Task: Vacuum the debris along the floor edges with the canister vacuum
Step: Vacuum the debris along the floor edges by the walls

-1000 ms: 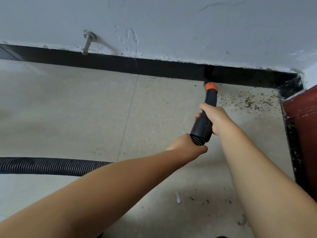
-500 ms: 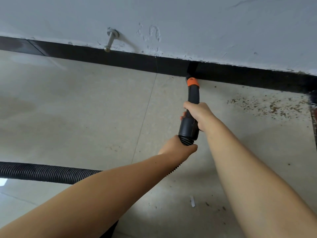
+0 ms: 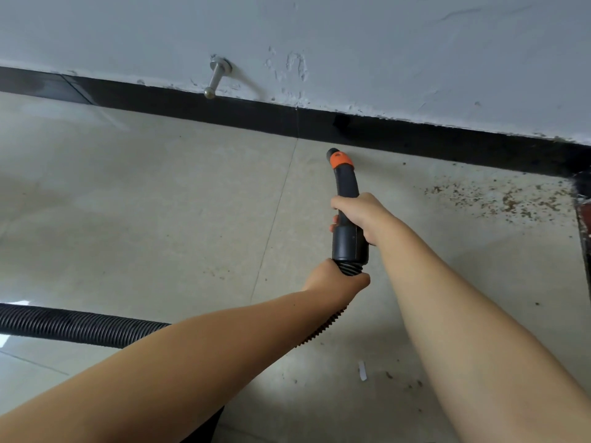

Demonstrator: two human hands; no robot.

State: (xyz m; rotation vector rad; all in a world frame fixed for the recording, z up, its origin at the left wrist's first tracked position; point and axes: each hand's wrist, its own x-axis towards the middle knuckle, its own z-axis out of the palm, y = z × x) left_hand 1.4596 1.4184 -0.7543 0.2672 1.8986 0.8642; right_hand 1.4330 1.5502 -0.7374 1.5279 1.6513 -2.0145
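Note:
A black vacuum nozzle (image 3: 347, 187) with an orange collar points at the floor, its tip a little short of the black baseboard (image 3: 192, 103). My right hand (image 3: 359, 212) grips the nozzle's handle from the right. My left hand (image 3: 335, 278) grips the ribbed black hose (image 3: 73, 326) just behind the handle; the hose passes under my left forearm and runs off to the left. Brown debris (image 3: 499, 196) lies scattered on the beige floor tiles to the right of the nozzle, toward the corner.
A metal door stop (image 3: 216, 76) sticks out of the grey wall above the baseboard. A dark red door or frame (image 3: 585, 238) stands at the right edge. A white scrap (image 3: 362, 370) and a few crumbs lie on the near floor.
The nozzle tip has drawn back from the baseboard and moved left, away from the debris patch. Both hands keep their grips.

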